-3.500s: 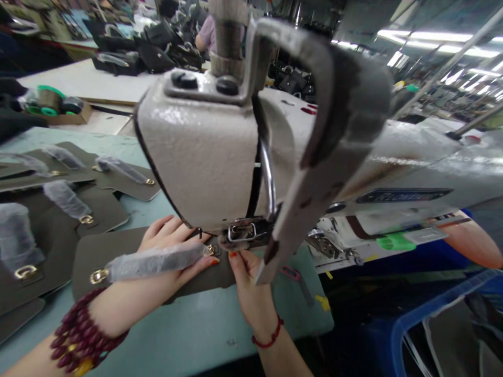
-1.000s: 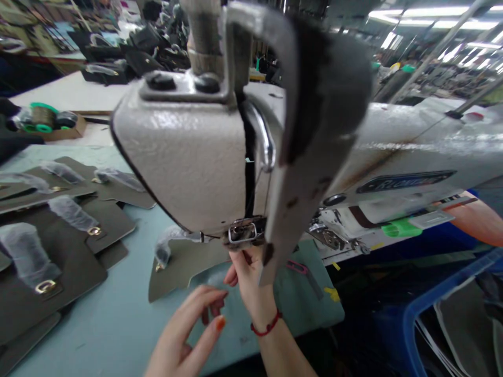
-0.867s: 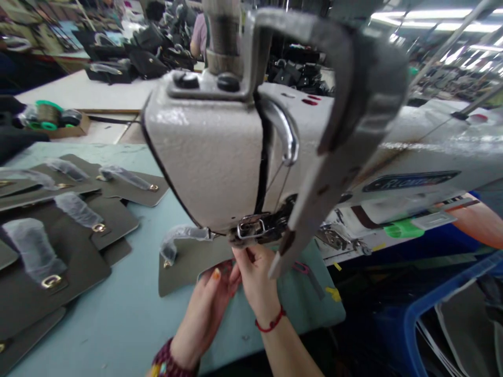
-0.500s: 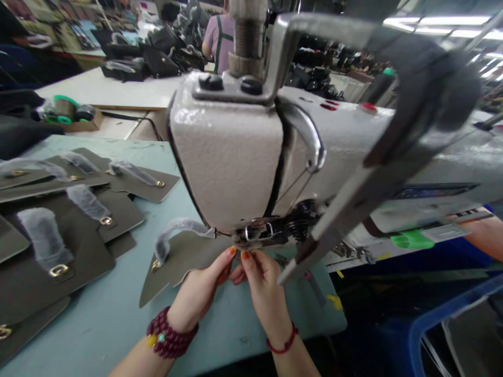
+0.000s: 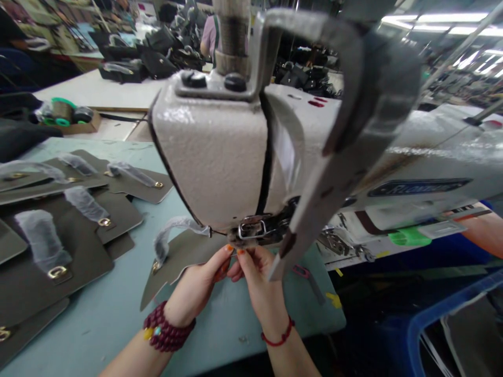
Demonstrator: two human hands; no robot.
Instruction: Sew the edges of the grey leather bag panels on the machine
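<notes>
Head view: the edge of a grey panel (image 5: 192, 248) is pinched by the left hand (image 5: 194, 290) and the right hand (image 5: 264, 288), held close together just below the sewing machine (image 5: 212, 157). The rest of the panel, with its wrapped handle (image 5: 160, 246), is spread left of the machine. The step in hand is judged to be the guiding of that edge beneath the machine, though the needle is hidden and the contact cannot be confirmed. An even, steady hold, with fingertips kept clear of the needle, would be called for next. One second ago the left hand was held loosely open, apart from the panel; now it is closed on the edge.
</notes>
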